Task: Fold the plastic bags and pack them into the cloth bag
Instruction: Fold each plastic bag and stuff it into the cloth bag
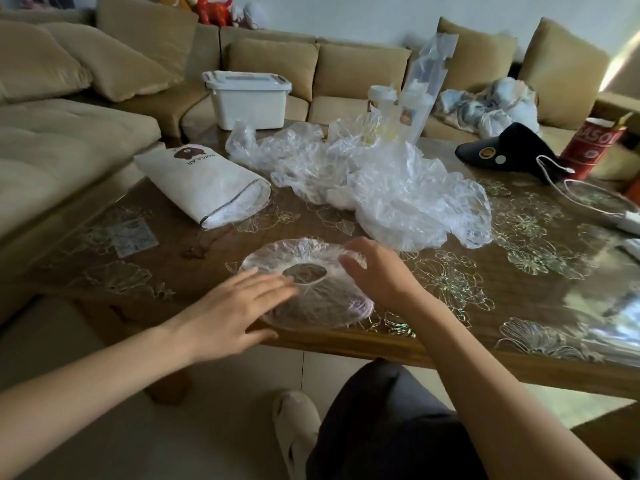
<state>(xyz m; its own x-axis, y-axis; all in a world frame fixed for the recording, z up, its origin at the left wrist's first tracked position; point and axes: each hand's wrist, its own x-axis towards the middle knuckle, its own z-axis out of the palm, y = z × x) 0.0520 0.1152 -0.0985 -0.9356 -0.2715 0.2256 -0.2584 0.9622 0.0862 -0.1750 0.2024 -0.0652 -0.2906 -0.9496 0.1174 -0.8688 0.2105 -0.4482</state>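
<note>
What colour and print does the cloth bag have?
White cloth bag with a brown cartoon figure and the word POPULAR; head view.

One view only. Your head camera is looking forward and down from just off the near edge of the table [485, 258], sitting close above it. Your left hand [235, 306] and right hand [377, 271] are entering the frame from the bottom, framing the plastic bag [298, 252] at lower centre. The wide lens is taking in the far edge and the sofa [363, 71] beyond.
</note>
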